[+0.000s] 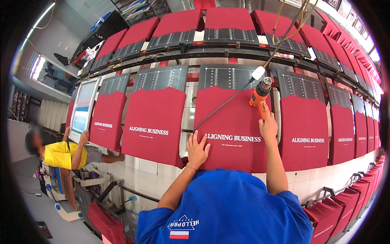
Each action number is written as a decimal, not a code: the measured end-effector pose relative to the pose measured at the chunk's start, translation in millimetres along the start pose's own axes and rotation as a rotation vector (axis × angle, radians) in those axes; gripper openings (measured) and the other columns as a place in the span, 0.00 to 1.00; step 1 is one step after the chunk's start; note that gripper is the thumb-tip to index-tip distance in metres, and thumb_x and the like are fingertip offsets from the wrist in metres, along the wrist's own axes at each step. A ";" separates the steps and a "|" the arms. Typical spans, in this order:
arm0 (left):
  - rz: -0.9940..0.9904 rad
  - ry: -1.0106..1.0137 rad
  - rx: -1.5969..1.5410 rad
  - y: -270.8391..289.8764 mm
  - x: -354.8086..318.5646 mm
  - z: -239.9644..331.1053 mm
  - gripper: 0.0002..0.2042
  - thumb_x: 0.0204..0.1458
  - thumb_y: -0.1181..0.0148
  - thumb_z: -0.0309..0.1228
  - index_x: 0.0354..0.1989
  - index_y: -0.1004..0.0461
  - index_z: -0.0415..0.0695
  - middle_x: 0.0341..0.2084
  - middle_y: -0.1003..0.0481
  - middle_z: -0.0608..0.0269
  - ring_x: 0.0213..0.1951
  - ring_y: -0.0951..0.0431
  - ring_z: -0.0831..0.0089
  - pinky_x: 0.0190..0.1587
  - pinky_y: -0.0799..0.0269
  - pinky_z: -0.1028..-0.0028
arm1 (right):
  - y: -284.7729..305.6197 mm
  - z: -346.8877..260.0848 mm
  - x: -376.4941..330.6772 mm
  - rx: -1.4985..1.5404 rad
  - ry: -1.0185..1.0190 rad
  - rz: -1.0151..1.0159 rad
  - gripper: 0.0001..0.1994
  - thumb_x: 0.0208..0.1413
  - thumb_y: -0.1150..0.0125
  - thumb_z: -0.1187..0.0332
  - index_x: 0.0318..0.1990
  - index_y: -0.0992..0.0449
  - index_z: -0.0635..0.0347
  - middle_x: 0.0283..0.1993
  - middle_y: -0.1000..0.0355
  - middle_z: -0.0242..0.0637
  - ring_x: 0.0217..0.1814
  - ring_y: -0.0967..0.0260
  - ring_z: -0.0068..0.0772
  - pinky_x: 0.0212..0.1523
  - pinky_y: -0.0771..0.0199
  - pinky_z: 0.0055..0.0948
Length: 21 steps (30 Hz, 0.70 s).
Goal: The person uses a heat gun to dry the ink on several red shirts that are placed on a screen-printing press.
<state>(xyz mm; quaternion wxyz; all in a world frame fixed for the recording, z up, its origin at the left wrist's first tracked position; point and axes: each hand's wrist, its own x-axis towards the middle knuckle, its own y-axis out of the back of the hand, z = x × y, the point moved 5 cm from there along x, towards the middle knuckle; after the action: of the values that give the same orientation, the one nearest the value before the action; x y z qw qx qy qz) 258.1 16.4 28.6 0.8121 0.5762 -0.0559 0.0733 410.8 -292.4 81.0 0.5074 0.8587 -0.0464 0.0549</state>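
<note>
The left forearm (pixel 177 182) extends forward and angles inward; the left hand (pixel 198 150) is palm down, with its fingers spread and pointing away from the torso. The right forearm (pixel 276 168) extends nearly straight forward, and the right hand (pixel 268 128), positioned farther ahead, is closed in a grip.

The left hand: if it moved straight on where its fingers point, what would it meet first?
The left hand would probably meet the grey cord first, where it passes over the red fabric just ahead; depth is unclear, and they may already touch.
</note>
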 end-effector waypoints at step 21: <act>0.200 0.046 -0.196 7.2 42.9 -13.3 0.22 0.58 0.43 0.35 0.59 0.31 0.39 0.58 0.34 0.48 0.60 0.36 0.50 0.62 0.43 0.52 | 96.8 3.9 -68.8 0.017 -0.163 0.220 0.39 0.49 0.39 0.72 0.71 0.44 0.45 0.49 0.29 0.49 0.44 0.25 0.56 0.42 0.24 0.46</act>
<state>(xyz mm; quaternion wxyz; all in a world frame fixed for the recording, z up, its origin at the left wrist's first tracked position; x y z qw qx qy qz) 299.1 33.7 38.4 0.8541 0.4840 -0.1012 0.1614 329.7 -340.8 153.3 0.4853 0.8544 -0.1809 0.0405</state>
